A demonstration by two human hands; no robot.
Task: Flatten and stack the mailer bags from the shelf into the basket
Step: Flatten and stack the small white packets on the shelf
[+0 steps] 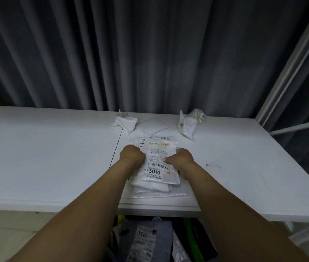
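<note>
between both hands [131, 155] [180, 159], fingers pinch the mailer bag [158, 163].

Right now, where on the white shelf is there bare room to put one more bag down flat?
The shelf is bare left of the seam, beside the left hand. It is also bare right of the right hand, below the crumpled bag. The middle is crowded: the flattened stack, with another crumpled bag and a flat bag behind it.

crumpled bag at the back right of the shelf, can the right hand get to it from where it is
Probably yes. The right hand grips the stack of mailer bags, so it must let go first. Bare shelf lies between it and the crumpled bag, with nothing blocking.
</note>
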